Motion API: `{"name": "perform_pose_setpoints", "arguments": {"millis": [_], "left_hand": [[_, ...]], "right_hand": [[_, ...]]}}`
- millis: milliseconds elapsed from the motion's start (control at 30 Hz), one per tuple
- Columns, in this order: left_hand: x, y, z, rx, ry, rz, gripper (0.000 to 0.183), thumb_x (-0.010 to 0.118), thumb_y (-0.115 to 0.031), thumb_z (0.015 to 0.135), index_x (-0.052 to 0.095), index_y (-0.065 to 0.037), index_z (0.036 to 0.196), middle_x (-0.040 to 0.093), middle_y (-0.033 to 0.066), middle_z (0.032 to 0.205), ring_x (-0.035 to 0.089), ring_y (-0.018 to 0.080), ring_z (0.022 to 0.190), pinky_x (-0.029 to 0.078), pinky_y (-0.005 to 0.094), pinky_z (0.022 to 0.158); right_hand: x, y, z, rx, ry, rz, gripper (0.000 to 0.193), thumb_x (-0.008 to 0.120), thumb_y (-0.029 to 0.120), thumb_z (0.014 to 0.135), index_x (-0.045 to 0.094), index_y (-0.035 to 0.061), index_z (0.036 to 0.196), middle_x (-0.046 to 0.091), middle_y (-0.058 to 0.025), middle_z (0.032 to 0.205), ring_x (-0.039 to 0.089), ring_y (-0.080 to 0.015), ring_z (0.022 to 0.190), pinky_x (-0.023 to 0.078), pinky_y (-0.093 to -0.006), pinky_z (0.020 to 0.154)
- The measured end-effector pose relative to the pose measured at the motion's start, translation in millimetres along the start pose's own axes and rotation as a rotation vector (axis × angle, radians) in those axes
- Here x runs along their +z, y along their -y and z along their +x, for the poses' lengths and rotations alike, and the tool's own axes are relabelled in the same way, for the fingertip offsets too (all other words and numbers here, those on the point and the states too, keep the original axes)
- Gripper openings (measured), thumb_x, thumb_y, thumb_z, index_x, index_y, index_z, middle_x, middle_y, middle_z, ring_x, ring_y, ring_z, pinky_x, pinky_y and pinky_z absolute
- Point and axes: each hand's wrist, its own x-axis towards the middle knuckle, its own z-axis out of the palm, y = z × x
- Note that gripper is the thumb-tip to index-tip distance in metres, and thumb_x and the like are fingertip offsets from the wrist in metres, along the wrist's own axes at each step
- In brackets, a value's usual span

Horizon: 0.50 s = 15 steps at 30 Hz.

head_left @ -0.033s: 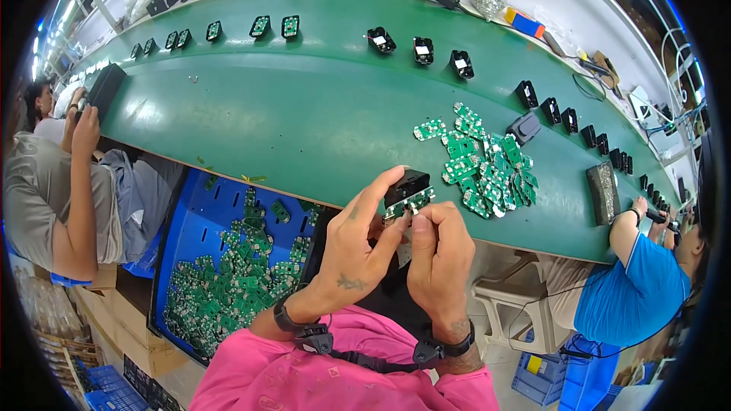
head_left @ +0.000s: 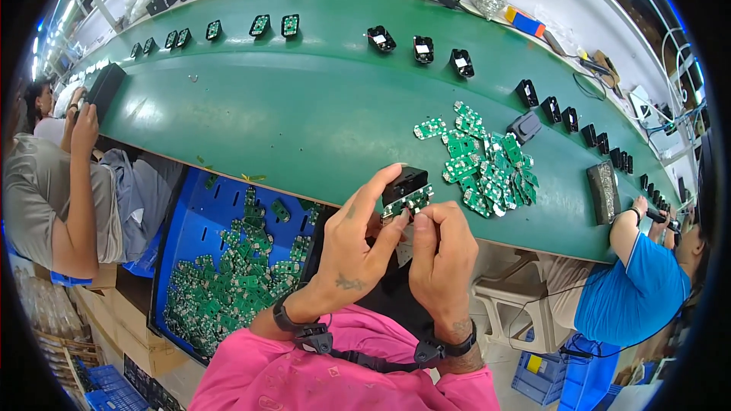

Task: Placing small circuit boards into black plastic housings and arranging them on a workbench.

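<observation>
Just off the table's front edge, my left hand (head_left: 352,251) is closed around a small black plastic housing (head_left: 406,180). A green circuit board (head_left: 413,201) is against the housing's near side, with the left thumb below it. My right hand (head_left: 443,255) pinches thumb and forefinger together at the board's lower edge. What lies between those fingertips is too small to tell. On the table beyond my right hand is a loose pile of green circuit boards (head_left: 487,161), with a closed black case (head_left: 524,128) by its far right side.
The green table (head_left: 251,114) carries a spaced row of black housings (head_left: 423,50), some with boards. Below its edge at left is a blue tray (head_left: 199,217) of circuit boards. A dark block (head_left: 601,194) lies at right. People work on both sides; a beige stool (head_left: 518,297) stands nearby.
My right hand has shifted slightly right, and its fingertips sit a little lower along the board. My left hand and the housing have barely moved.
</observation>
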Motion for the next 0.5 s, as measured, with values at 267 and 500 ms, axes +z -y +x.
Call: {"name": "perform_pose_setpoints", "arguments": {"millis": [267,500], "left_hand": [[-6,-8,1,0.13,0.003,0.175,0.052,0.063,0.003,0.092,0.05,0.001,0.142,0.066,0.0146,0.115,0.066,0.0099,0.08,0.055,0.0256,0.066],[-8,-10,5,0.258,0.025,0.272,0.049,0.063,0.003,0.091,0.054,-0.001,0.138,0.065,0.0184,0.125,0.069,0.02,0.091,0.057,0.0302,0.075]], "right_hand": [[-14,5,8,-0.1,0.118,-0.181,0.004,0.059,0.003,0.095,0.055,0.001,0.094,0.055,-0.0149,0.081,0.056,-0.0358,0.069,0.043,-0.0424,0.059],[-18,6,12,-0.103,0.171,-0.231,0.004,0.059,0.002,0.094,0.055,0.0012,0.095,0.055,-0.0155,0.083,0.057,-0.0379,0.07,0.043,-0.0449,0.058]]}}
